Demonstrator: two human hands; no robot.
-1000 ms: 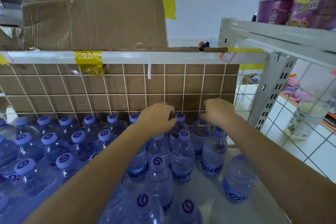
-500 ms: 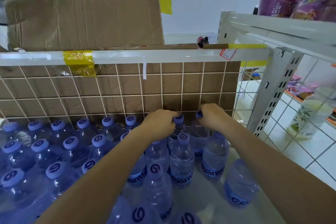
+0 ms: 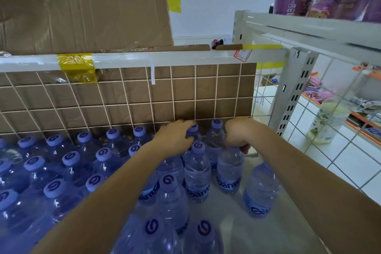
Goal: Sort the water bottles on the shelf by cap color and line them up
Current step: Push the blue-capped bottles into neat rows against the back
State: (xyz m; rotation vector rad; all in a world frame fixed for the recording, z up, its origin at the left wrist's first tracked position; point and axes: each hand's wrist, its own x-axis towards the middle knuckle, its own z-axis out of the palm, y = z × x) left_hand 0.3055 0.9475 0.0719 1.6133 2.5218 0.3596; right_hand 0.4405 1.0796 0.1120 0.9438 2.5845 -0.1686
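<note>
Forearms cross the lower frame and cover several bottles (image 3: 196, 173); label lettering is cut off, reading only as "Gante"-like fragments. Left hand (image 3: 175, 136), at centre, curls over a back-row bottle cap (image 3: 193, 128) beside the wire grid (image 3: 132, 99). Right hand (image 3: 237, 136) grips the top of another bottle (image 3: 229, 171), centre right on the shelf (image 3: 233, 222).

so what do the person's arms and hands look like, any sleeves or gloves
Both forearms are bare as far as the frame shows: no sleeves in view. The left hand and right hand wear no gloves, and no watch, bracelet or ring is visible.
</note>
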